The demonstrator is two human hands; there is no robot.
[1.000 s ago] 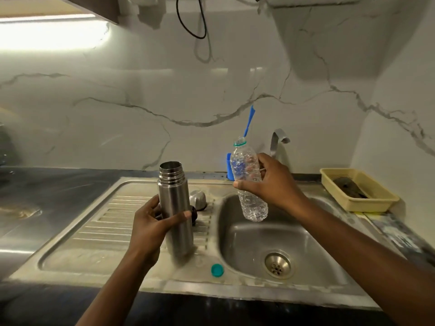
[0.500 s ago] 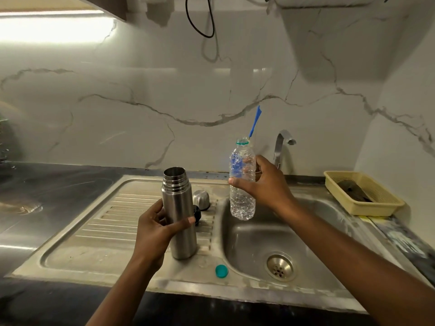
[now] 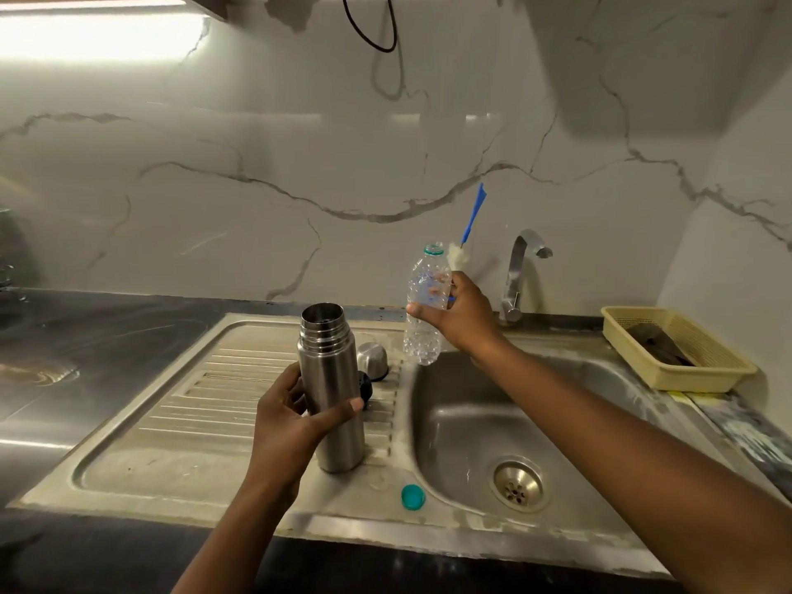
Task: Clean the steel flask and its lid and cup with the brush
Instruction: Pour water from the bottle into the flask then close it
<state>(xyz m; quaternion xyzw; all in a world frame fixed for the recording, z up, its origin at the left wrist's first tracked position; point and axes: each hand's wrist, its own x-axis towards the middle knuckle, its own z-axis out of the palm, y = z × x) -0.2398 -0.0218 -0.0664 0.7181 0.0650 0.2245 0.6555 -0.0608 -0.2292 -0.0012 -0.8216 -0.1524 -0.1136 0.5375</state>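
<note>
**Flask steadied, water bottle raised beside it**

The left hand [image 3: 291, 418] curls round the middle of the steel flask [image 3: 330, 379], which stands upright and uncapped on the drainboard [image 3: 193, 400], long axis vertical. The right hand [image 3: 460, 312] clasps a clear plastic bottle [image 3: 422, 336], near upright and open, over the basin [image 3: 471, 422] edge; the brush [image 3: 471, 216] appears held against it, blue handle up. The flask mouth lies left of and below the bottle mouth, with nothing between, so a pour would likely need the bottle tipped leftward. The cup [image 3: 372, 360] and black lid [image 3: 365, 387] sit just behind the flask; a teal cap [image 3: 412, 496] lies in front, with the tap [image 3: 518, 267] and a yellow basket [image 3: 703, 370] to the right.
</note>
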